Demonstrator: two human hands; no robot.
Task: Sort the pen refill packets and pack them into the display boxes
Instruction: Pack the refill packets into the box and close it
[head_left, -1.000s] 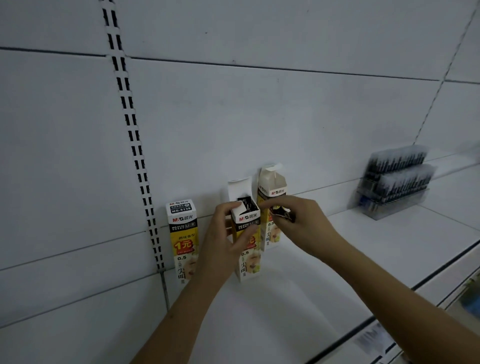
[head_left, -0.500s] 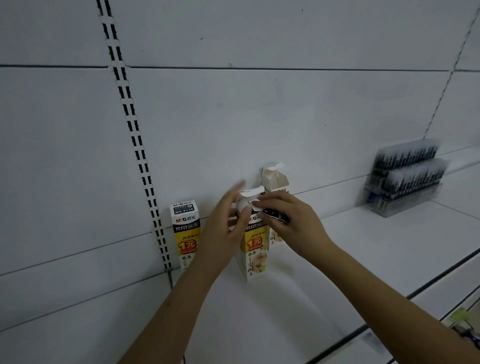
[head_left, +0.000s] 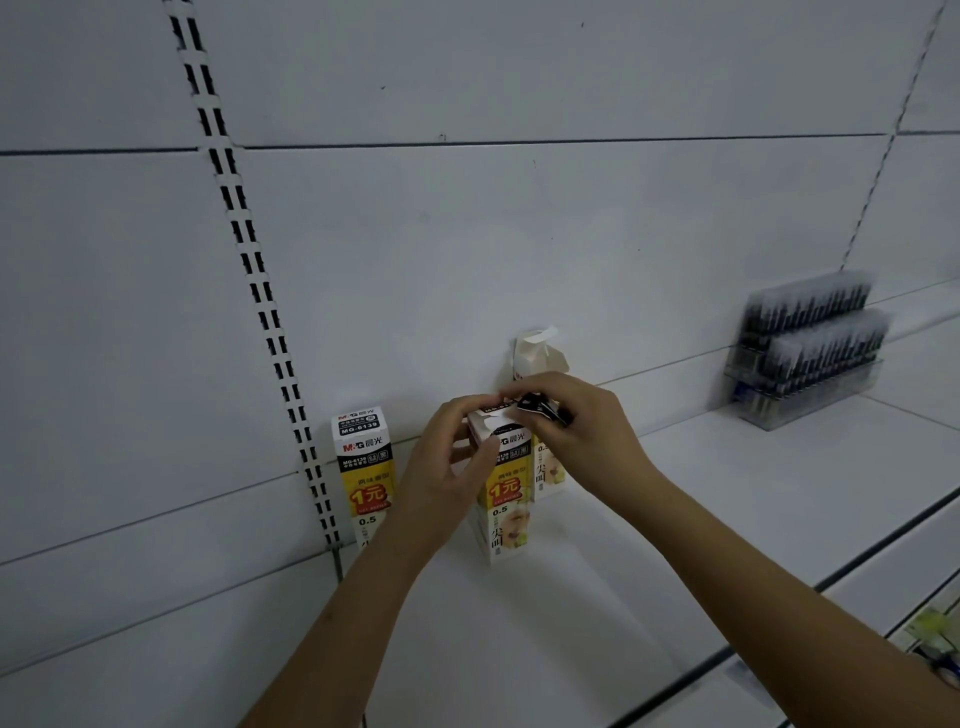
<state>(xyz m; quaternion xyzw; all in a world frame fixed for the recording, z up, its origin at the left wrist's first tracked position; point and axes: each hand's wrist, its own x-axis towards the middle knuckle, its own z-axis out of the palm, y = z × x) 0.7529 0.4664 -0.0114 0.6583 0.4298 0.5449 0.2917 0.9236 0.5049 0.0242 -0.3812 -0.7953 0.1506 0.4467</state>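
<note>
Three upright white-and-yellow refill boxes stand on the white shelf (head_left: 727, 499) against the back panel. The middle box (head_left: 506, 499) is gripped near its top by my left hand (head_left: 447, 467), and its lid flap is folded down. My right hand (head_left: 582, 431) presses on that lid with its fingertips while pinching a small black object (head_left: 540, 408) between its fingers. The left box (head_left: 363, 467) stands closed and untouched. The rear box (head_left: 537, 358), partly hidden behind my right hand, has its top flap open.
A clear display tray (head_left: 810, 353) packed with several dark refills sits at the right end of the shelf. A slotted upright rail (head_left: 249, 270) runs down the back panel on the left. The shelf's front edge runs diagonally at lower right.
The middle box's lid went from standing open to folded down under my fingers. Both hands stayed on the box, my left hand's fingers curling round its top.
</note>
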